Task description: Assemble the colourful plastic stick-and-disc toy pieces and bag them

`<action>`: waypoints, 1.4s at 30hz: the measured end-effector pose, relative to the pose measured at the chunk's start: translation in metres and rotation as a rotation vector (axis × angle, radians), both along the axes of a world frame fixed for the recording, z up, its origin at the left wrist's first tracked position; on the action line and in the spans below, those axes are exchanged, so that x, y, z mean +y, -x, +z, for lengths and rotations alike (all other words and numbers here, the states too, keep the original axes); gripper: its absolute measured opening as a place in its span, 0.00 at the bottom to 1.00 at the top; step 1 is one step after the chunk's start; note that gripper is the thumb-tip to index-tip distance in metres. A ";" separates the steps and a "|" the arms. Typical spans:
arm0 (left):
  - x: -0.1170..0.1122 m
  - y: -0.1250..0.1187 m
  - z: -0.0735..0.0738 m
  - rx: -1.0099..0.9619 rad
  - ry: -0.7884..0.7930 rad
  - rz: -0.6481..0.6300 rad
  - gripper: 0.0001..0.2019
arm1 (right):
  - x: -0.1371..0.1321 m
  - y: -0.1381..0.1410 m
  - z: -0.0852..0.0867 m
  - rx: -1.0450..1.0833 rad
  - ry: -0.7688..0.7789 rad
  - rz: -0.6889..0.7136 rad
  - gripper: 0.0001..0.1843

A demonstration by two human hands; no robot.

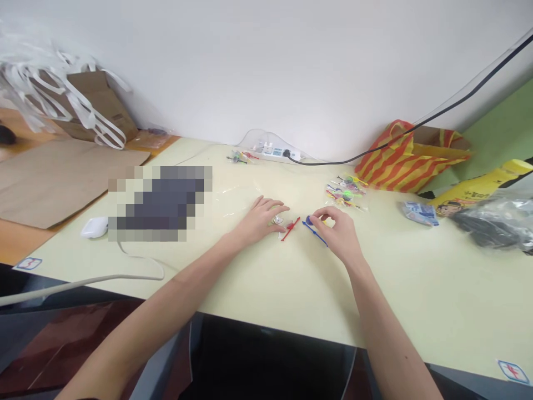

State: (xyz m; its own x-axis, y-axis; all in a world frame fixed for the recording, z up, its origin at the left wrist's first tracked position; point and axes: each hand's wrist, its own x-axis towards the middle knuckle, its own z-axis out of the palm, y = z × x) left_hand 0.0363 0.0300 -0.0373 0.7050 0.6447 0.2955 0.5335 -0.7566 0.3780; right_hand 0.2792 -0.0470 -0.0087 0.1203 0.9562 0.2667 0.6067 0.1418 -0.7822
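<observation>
My left hand rests low over the table, its thumb and fingers curved around a small clear round piece. Just right of its fingertips lies a thin red stick piece, with a bit of clear material beside it. My right hand pinches a small blue round piece between thumb and fingers. Below that pinch a thin blue stick piece lies at a slant; whether it joins the blue round piece I cannot tell. Something yellow shows partly behind the right fingers.
Bagged colourful plastic pieces lie behind my right hand, with another small bunch by the power strip. A striped bag and yellow packet stand right. A pixelated dark patch and white case are left.
</observation>
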 end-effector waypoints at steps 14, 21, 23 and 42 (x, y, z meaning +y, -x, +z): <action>-0.023 -0.011 0.013 -0.355 -0.126 -0.079 0.25 | -0.005 0.009 0.009 0.493 0.170 0.113 0.18; -0.031 -0.020 0.008 -0.352 -0.072 -0.208 0.12 | -0.003 0.020 0.003 0.415 0.121 0.282 0.17; -0.030 -0.020 0.009 -0.393 -0.048 -0.209 0.10 | -0.003 0.019 0.002 0.397 0.123 0.323 0.17; -0.027 -0.015 0.008 -0.494 -0.034 -0.089 0.12 | 0.000 0.013 -0.018 -0.620 0.163 0.028 0.11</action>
State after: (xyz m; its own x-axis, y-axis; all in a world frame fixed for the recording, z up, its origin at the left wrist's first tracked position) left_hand 0.0518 0.0033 -0.0292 0.5271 0.5728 0.6278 0.2304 -0.8074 0.5432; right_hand 0.2657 -0.0469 -0.0264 -0.0353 0.9909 0.1299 0.9510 0.0733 -0.3004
